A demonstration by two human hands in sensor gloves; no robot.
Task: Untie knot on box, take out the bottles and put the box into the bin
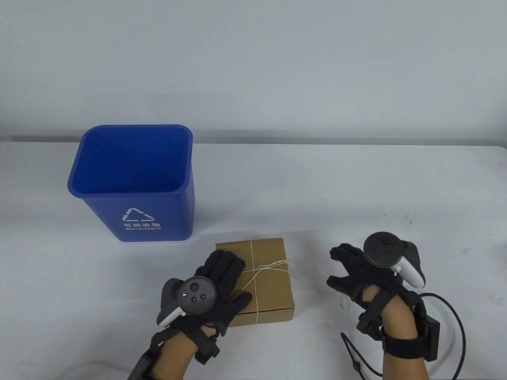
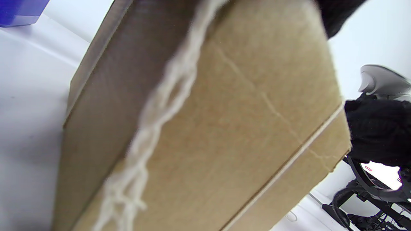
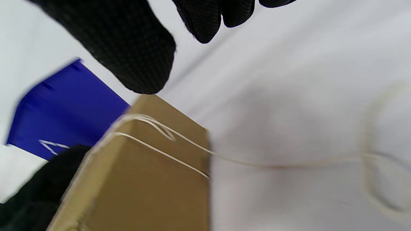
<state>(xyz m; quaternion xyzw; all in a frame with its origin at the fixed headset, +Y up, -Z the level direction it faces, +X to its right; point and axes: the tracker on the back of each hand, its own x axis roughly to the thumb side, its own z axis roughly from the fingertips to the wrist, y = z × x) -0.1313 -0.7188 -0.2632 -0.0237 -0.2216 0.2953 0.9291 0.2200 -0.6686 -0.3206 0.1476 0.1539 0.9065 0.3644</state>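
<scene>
Left hand [image 1: 216,287] lies flat on the box [image 1: 269,277] lid, fingers straight, pressing on its left half, thumb pointing toward the lid's near edge. Nothing pinched there, so we read it as released, just bracing.

Right hand [image 1: 358,275] hovers right of the box, apart from it, fingers spread and loosely bent, holding nothing we can see. In the right wrist view its fingertips [image 3: 205,22] hang above the table [image 1: 317,182], clear of the string [image 1: 264,268].

We see the string wrapped crosswise over the closed box. The knot sits near the lid's middle, and a loose end trails off the right edge onto the table toward the right hand; whether the knot is partly undone we cannot tell. Left wrist view shows the twisted strand running across the cardboard, blurred.

Box sits closed at front centre of the table. Blue bin [image 1: 134,182] stands upright behind and left of it, well apart, recycling mark facing us. Bottles not visible.
</scene>
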